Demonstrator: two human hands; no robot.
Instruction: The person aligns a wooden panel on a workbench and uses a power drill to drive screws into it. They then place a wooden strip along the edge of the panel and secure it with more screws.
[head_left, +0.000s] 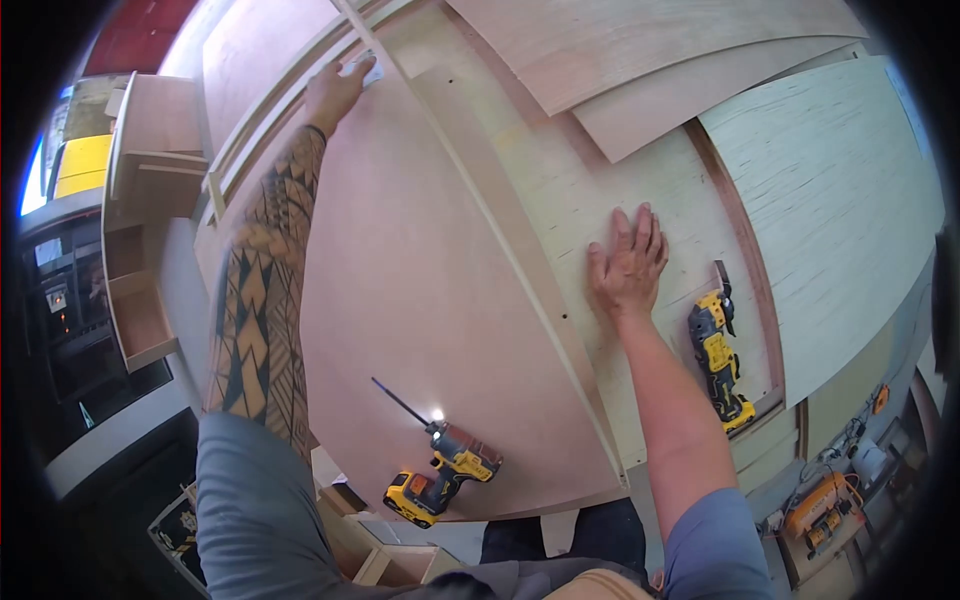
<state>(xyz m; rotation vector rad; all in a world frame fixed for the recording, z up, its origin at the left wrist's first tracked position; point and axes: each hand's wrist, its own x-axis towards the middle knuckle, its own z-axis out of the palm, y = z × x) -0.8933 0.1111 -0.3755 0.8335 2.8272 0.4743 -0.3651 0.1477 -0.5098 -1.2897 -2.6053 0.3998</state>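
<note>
On stacked plywood sheets (420, 300), right hand (628, 265) lies flat, open; left hand (335, 92) rests on a white object (372, 70), grip unclear.

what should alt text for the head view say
Seen from above, a person's right hand lies flat on a pale board while the left hand reaches across a plywood panel. A yellow drill lies on the panel.
</note>
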